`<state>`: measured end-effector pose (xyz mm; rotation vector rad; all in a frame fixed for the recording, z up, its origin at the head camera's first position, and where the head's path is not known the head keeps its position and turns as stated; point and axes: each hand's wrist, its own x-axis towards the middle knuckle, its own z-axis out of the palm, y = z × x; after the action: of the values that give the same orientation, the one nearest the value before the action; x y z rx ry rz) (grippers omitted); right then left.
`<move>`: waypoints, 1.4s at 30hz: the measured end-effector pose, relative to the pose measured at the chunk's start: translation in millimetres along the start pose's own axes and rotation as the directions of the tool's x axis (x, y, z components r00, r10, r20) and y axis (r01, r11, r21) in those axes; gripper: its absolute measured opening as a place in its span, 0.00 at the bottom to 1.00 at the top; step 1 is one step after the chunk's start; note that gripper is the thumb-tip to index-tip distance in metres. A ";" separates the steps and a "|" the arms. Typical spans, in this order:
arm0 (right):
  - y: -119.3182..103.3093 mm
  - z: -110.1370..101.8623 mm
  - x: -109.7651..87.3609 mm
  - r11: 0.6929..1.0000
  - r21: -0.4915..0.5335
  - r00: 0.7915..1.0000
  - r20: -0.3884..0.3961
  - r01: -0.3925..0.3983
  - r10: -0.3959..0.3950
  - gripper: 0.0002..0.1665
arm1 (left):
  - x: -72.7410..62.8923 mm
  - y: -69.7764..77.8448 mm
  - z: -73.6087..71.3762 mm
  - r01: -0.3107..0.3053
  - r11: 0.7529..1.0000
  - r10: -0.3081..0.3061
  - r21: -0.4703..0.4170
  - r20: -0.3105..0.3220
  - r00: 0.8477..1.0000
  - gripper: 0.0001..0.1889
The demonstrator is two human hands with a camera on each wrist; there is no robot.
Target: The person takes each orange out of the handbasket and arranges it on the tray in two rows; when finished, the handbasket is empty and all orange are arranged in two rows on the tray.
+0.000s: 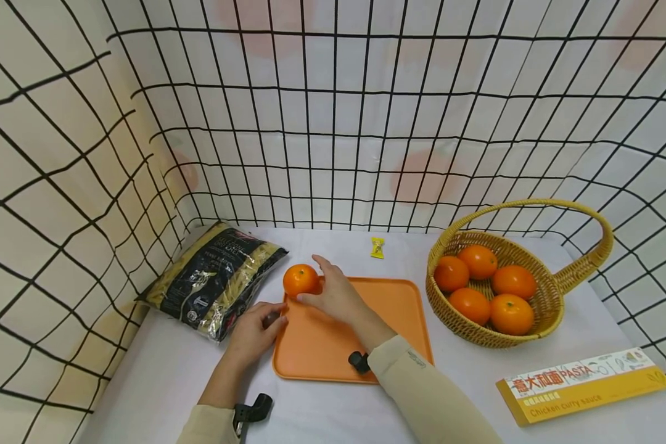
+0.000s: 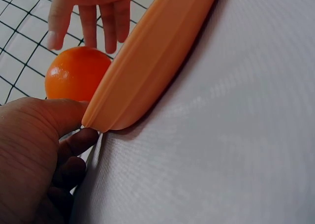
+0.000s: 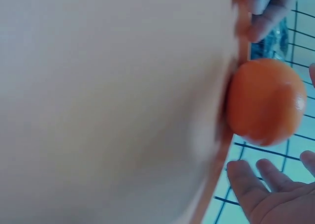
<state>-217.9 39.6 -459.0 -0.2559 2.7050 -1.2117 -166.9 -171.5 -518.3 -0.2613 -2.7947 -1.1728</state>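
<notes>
An orange [image 1: 301,280] sits at the far left corner of a flat orange tray [image 1: 313,348]. My left hand [image 1: 253,333] pinches the tray's left edge; in the left wrist view the thumb lies on the rim and the other fingers curl below it. My right hand [image 1: 338,296] is just right of the orange, over the tray, with its fingers spread. In the right wrist view a gap shows between the right hand's fingers [image 3: 243,177] and the orange [image 3: 266,101].
A wicker basket [image 1: 557,302] with several oranges stands to the right. In front of it lies a yellow and white pasta box [image 1: 585,385]. A black and gold pasta bag [image 1: 213,280] lies at left, a small yellow wrapped candy [image 1: 377,248] behind the tray. Black grid netting [image 1: 335,132] surrounds the table.
</notes>
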 end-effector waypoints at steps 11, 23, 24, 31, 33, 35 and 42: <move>4.7 -27.4 -31.7 1.000 0.003 0.999 -0.045 0.021 -0.021 0.53 | 0.5 -0.3 0.4 0.010 1.000 -0.010 0.008 -0.003 1.000 0.16; 26.2 -56.5 -70.0 0.998 0.057 0.998 -0.058 0.002 0.002 0.51 | -0.9 2.8 -0.2 0.036 0.999 -0.036 -0.010 0.005 0.999 0.16; 28.4 -58.8 -73.1 0.998 0.067 0.998 -0.058 -0.003 0.007 0.50 | -0.8 2.9 -0.2 0.040 0.999 -0.040 -0.011 0.008 0.999 0.16; 41.2 -74.9 -95.1 0.998 0.063 0.996 -0.090 -0.017 0.023 0.48 | -1.0 3.4 -0.3 0.044 0.999 -0.044 -0.004 0.008 0.999 0.17; 44.1 -80.4 -101.1 0.999 0.043 0.994 -0.107 -0.009 0.014 0.48 | -1.3 3.1 -0.3 0.045 0.999 -0.045 -0.004 0.011 0.999 0.17; 47.1 -86.2 -107.1 1.000 0.014 0.993 -0.122 -0.001 0.003 0.47 | -1.5 2.8 -0.3 0.051 0.999 -0.051 -0.006 0.016 0.999 0.17; 62.7 -106.8 -126.7 0.998 -0.043 0.980 -0.188 0.056 -0.063 0.45 | -0.9 3.1 -0.1 0.043 0.999 -0.043 -0.005 0.012 0.999 0.17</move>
<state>-123.8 186.0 -425.6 -0.2393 2.9043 -1.2622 -165.4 -169.6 -516.3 -0.2108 -2.8214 -1.1912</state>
